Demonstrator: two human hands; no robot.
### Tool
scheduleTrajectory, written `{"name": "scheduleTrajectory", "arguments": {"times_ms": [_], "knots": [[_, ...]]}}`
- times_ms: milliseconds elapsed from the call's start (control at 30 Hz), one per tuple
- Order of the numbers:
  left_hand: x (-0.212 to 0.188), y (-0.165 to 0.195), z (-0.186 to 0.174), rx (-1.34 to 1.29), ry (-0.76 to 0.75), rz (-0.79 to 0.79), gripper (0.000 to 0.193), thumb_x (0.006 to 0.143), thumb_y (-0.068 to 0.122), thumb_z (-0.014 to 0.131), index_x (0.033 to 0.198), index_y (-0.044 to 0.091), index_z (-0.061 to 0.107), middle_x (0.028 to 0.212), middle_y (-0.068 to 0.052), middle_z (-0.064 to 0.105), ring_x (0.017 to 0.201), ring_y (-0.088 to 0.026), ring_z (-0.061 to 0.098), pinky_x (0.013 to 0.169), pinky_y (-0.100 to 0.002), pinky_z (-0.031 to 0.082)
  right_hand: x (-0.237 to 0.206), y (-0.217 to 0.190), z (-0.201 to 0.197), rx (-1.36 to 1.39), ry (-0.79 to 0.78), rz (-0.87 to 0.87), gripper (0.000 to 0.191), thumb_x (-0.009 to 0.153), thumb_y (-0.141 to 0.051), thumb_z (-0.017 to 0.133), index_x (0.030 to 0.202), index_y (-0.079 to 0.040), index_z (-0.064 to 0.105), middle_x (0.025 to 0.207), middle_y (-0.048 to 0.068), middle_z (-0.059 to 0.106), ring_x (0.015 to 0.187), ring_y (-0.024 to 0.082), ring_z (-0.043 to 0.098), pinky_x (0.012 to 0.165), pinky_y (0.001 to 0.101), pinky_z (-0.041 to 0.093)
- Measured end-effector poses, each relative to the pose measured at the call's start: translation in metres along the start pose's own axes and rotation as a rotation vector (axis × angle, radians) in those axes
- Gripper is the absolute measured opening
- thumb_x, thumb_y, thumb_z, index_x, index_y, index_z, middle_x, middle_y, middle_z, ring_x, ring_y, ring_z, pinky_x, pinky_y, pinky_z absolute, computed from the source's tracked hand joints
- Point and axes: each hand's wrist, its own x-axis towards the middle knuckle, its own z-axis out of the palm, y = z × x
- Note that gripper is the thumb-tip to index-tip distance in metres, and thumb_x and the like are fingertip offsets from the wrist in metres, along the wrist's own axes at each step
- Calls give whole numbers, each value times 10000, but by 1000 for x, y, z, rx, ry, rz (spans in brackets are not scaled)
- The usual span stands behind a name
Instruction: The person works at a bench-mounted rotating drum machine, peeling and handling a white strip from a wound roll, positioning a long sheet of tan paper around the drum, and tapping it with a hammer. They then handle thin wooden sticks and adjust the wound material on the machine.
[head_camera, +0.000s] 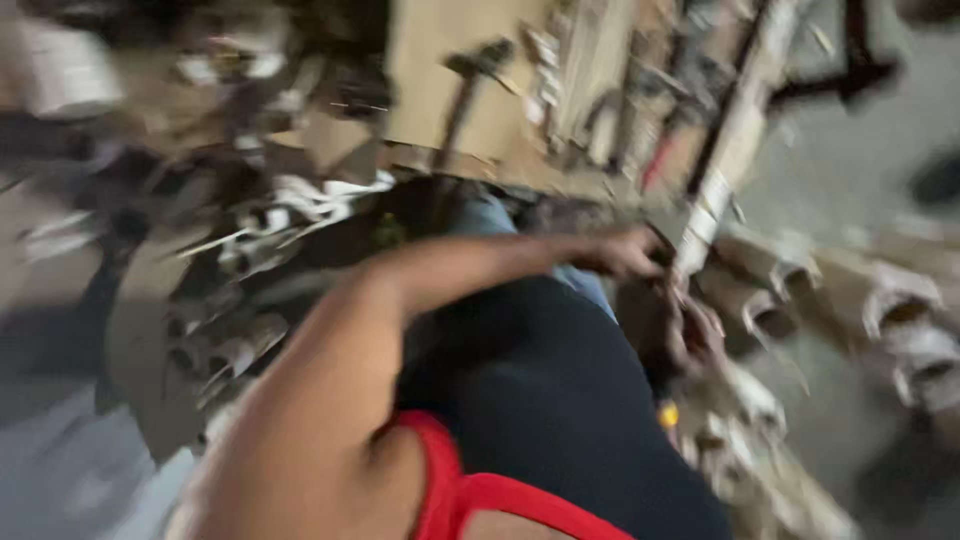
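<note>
The left hand (628, 252) is reaching to a long pale strip (712, 195) near cardboard tubes (790, 285); its grip is too blurred to tell

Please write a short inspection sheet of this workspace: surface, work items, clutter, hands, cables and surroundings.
Surface: grey floor, blurred.
Work items: long pale strip beside the left hand.
Clutter: cardboard tubes on the right; scraps on the left; a hammer on brown cardboard.
Hands: left hand reaches to the strip, grip unclear; right hand lower, blurred.
Cables: nothing seen.
Surroundings: dim, blurred; dark trousers, red garment.
</note>
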Motion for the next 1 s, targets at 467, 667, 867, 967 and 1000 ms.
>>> {"name": "scheduleTrajectory", "arguments": {"times_ms": [467, 667, 867, 967, 1000], "knots": [[-5, 9, -5, -220, -182, -99, 222, 895, 63, 707, 1114, 50, 734, 963, 0, 704, 800, -93, 588, 663, -298, 489, 18, -139, 48, -326, 178, -517, 433, 1095, -271, 542, 1350, 67, 633, 1271, 179, 722, 1103, 270, 705, 965, 393, 572], [-54, 30, -36, 45, -133, -108, 216, 909, 74, 701, 1121, 50, 734, 978, -6, 710, 824, -102, 600, 692, -303, 498, 76, -195, 276, -451, -700, -867, 331, 1016, -102, 686, 1338, -44, 639, 1392, 258, 652, 1301, 400, 664, 1118, 481, 533], [-119, 38, -53, 26, -132, -81, 212, 922, 85, 696, 1128, 49, 734, 993, -13, 716, 848, -110, 612, 722, -308, 507, 60, -144, 521, -582, -966, -884, 737, 848, -250, 793, 1506, -103, 498, 1598, 386, 306, 1438, 521, 395, 1155, 538, 395], [-133, 37, -73, 25, -132, -56, 210, 929, 90, 693, 1131, 49, 734, 1001, -16, 719, 860, -114, 618, 737, -311, 511, 61, -131, 609, -877, -925, -831, 894, 790, -323, 818, 1556, -132, 400, 1581, 352, 283, 1441, 554, 275, 1159, 634, 250], [-138, 36, -80, 30, -126, -46, 209, 932, 92, 692, 1132, 49, 734, 1003, -17, 720, 864, -116, 620, 741, -312, 513, 62, -130, 633, -978, -927, -754, 886, 805, -335, 798, 1569, -165, 382, 1593, 281, 338, 1470, 516, 270, 1191, 658, 208]]}}
